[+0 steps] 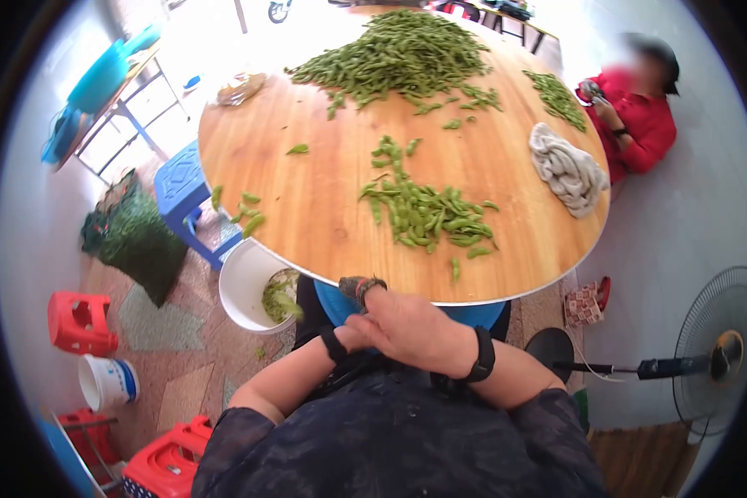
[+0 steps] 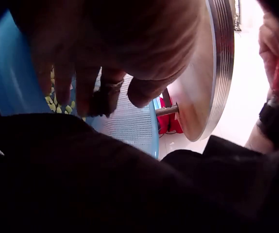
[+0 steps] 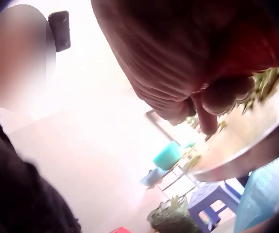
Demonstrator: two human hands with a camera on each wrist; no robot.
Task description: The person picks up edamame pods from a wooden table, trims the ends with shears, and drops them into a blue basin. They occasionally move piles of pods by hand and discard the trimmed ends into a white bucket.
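At the near edge of the round wooden table (image 1: 307, 191), both hands meet over a blue basket (image 1: 465, 315). My right hand (image 1: 415, 330) overlaps my left hand (image 1: 358, 330); dark coverings show at some fingertips. In the left wrist view, the fingers of my left hand (image 2: 95, 82) hang loosely over the basket (image 2: 129, 116), where pale green beans (image 2: 57, 106) lie. My right hand (image 3: 197, 82) has bent fingers in the right wrist view; whether they hold anything is unclear. Loose green pods (image 1: 427, 216) lie on the table just beyond the hands.
A large pod heap (image 1: 398, 58) covers the table's far side, with a crumpled cloth (image 1: 566, 168) at the right. A white bucket (image 1: 245, 286) and blue stool (image 1: 183, 183) stand left. A person in red (image 1: 647, 124) sits right, above a fan (image 1: 722, 357).
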